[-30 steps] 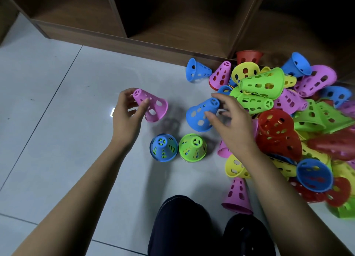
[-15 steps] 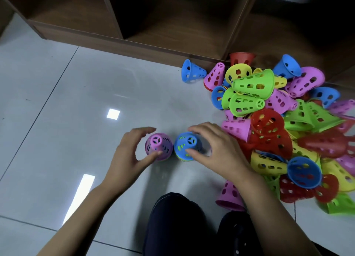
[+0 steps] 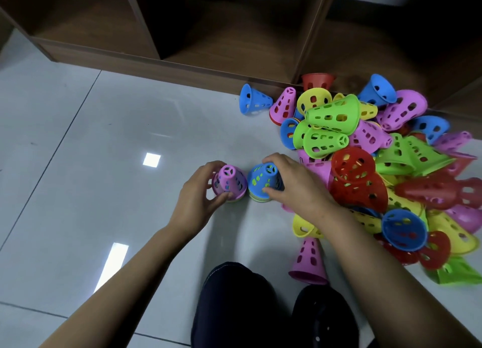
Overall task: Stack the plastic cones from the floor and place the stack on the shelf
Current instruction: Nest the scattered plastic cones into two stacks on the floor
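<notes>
Two short stacks of perforated plastic cones stand upright side by side on the tiled floor. My left hand (image 3: 198, 199) grips the stack topped by a pink cone (image 3: 229, 182). My right hand (image 3: 297, 188) grips the stack topped by a blue cone (image 3: 263, 179), with green showing through its holes. A big loose pile of cones (image 3: 378, 159) in green, red, pink, yellow and blue lies to the right. The wooden shelf (image 3: 221, 34) with open compartments runs along the far side.
A lone blue cone (image 3: 254, 99) lies near the shelf's base. A pink cone (image 3: 309, 261) stands upright by my knees (image 3: 240, 303). Bare grey tiles (image 3: 91, 165) stretch to the left.
Both hands carried a pink and a blue cone down onto the blue and green cones standing on the floor. They now hold the two stacks there; the view has shifted slightly.
</notes>
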